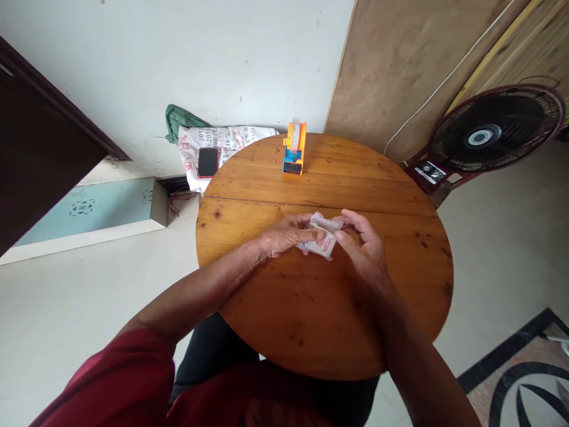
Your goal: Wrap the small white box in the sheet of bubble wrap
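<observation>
A small white box (328, 242) with red print sits inside a thin, clear plastic bag (326, 223), held over the middle of the table. My left hand (288, 234) is closed round its left side, the thumb lying across the front. At the other side, my right hand (363, 243) pinches the edge of the bag between thumb and fingers. Part of the box and some fingertips of my left hand are hidden behind the bag.
On the round wooden table (293, 308), an orange and blue tape dispenser (294, 147) stands near the far edge. Beyond the left edge, a phone (208, 162) lies on a printed white sack (189, 142). A dark fan (484, 136) stands at the right.
</observation>
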Motion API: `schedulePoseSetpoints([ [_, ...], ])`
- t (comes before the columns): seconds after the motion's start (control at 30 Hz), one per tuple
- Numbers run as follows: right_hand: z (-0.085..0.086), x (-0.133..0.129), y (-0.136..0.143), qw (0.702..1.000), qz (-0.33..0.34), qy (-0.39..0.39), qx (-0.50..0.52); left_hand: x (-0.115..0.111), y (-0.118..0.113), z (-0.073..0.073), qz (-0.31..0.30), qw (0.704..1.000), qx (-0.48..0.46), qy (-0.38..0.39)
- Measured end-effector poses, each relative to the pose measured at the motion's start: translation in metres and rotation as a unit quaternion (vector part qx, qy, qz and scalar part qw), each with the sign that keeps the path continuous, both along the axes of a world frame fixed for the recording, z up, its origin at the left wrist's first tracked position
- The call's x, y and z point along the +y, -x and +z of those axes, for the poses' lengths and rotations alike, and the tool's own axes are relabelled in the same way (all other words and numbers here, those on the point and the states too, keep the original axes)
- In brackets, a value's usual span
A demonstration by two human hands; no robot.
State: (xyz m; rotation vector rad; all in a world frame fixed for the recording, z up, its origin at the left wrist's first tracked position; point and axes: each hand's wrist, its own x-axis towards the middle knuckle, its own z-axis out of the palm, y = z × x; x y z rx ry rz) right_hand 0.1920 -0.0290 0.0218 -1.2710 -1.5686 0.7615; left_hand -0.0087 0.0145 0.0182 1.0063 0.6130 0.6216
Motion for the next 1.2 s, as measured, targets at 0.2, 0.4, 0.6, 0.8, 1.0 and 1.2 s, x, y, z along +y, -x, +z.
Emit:
schedulePoseSetpoints([
  [0.2, 0.005, 0.001, -0.005, 0.997, -0.029, -0.058, -0.042, -0.003, -0.002, -0.003, -0.018, 1.000, 0.008, -0.005],
  [0.4, 0.009, 0.001, -0.006, 0.990, -0.032, -0.123, -0.061, -0.004, -0.002, -0.002, -0.029, 0.999, 0.023, -0.012],
  [0.6, 0.010, -0.003, -0.004, 0.987, -0.037, -0.129, -0.083, -0.003, -0.002, -0.005, -0.033, 0.999, 0.026, -0.029],
  [0.8, 0.011, -0.010, 0.005, 0.979, -0.019, -0.152, -0.131, 0.000, -0.002, -0.007, 0.001, 1.000, 0.021, -0.019],
  [1.0, 0.009, -0.012, 0.009, 0.975, -0.005, -0.155, -0.158, 0.001, -0.002, -0.008, 0.029, 0.999, 0.015, -0.016],
  [1.2, 0.007, -0.009, 0.007, 0.962, 0.003, -0.177, -0.206, 0.003, -0.003, -0.011, 0.052, 0.998, -0.001, 0.019],
])
